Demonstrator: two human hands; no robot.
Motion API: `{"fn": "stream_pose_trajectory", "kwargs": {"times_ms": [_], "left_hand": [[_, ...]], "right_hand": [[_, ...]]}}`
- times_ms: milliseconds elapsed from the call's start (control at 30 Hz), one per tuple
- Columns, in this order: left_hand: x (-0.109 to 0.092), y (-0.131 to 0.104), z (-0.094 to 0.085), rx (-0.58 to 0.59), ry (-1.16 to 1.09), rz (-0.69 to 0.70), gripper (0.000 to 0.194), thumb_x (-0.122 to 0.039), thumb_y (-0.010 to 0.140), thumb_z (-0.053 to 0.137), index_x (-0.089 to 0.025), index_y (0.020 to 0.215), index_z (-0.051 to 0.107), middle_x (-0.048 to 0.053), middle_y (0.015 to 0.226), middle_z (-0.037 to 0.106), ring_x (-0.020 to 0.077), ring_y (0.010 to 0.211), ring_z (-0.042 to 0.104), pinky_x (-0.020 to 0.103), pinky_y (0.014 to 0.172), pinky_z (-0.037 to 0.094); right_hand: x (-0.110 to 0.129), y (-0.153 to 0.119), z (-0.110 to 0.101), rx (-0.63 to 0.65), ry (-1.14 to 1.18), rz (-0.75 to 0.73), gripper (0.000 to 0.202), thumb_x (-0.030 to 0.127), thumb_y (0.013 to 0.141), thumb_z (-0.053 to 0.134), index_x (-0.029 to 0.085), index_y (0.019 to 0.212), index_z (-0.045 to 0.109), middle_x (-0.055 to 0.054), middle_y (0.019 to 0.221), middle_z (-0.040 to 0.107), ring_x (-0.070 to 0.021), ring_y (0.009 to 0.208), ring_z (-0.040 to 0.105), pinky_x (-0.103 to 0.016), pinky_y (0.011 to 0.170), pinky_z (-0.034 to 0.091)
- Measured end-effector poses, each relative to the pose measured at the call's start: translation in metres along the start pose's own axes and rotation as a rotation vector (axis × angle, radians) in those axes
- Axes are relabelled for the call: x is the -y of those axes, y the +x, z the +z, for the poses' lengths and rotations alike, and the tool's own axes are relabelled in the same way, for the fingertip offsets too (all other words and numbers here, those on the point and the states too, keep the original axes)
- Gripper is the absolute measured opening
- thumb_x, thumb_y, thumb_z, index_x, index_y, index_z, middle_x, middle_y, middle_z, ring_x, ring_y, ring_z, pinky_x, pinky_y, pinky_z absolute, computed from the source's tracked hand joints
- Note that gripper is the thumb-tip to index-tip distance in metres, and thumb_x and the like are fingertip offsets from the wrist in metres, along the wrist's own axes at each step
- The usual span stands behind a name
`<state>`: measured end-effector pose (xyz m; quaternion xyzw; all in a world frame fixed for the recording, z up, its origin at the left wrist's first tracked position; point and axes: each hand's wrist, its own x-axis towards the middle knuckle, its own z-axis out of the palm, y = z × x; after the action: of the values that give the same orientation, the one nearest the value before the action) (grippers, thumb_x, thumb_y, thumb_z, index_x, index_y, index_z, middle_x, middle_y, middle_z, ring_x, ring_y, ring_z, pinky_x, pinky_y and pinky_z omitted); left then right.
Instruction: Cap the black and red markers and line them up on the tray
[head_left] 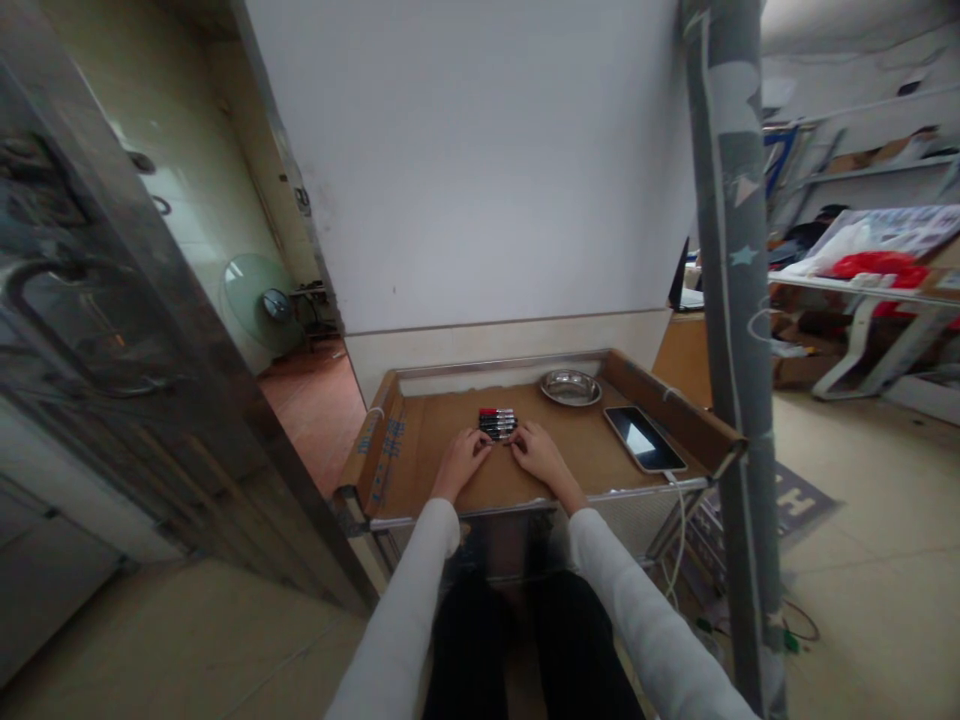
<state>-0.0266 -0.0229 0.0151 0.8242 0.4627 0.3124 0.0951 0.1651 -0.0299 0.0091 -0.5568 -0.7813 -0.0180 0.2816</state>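
A row of several marker pens lies side by side on the cardboard-lined table top, a red one at the far end and black ones nearer me. My left hand is closed at the left end of the nearest marker. At that marker's other end, my right hand is closed too, thumb and fingers pinched together. Fingertips partly cover this nearest marker, so its full shape is hidden.
Behind and right of the pens stands a round metal dish. A phone with a white cable lies on the right. Raised cardboard edges border the table. A wrapped grey pole rises to its right.
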Motion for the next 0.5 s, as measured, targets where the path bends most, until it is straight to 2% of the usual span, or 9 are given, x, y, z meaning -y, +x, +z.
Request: {"fn": "stream_pose_trajectory", "kwargs": {"times_ms": [200, 500], "left_hand": [[0.0012, 0.0002, 0.0026, -0.008, 0.029, 0.018, 0.008, -0.025, 0.083, 0.055, -0.021, 0.085, 0.061, 0.002, 0.084, 0.056, 0.0173, 0.086, 0.053, 0.031, 0.081, 0.042], [-0.0027, 0.0012, 0.0094, -0.044, 0.012, 0.006, 0.008, -0.023, 0.086, 0.051, -0.019, 0.084, 0.059, 0.003, 0.086, 0.057, 0.0171, 0.087, 0.054, 0.031, 0.083, 0.043]], "right_hand": [[-0.0020, 0.0021, 0.0030, -0.016, 0.020, -0.028, 0.011, 0.018, 0.084, 0.049, 0.017, 0.087, 0.060, -0.007, 0.093, 0.057, -0.0179, 0.089, 0.050, -0.027, 0.082, 0.037], [-0.0063, 0.0079, 0.0079, -0.001, 0.076, -0.099, 0.013, 0.018, 0.085, 0.050, 0.018, 0.089, 0.062, -0.007, 0.096, 0.058, -0.0184, 0.093, 0.050, -0.029, 0.083, 0.038]]}}
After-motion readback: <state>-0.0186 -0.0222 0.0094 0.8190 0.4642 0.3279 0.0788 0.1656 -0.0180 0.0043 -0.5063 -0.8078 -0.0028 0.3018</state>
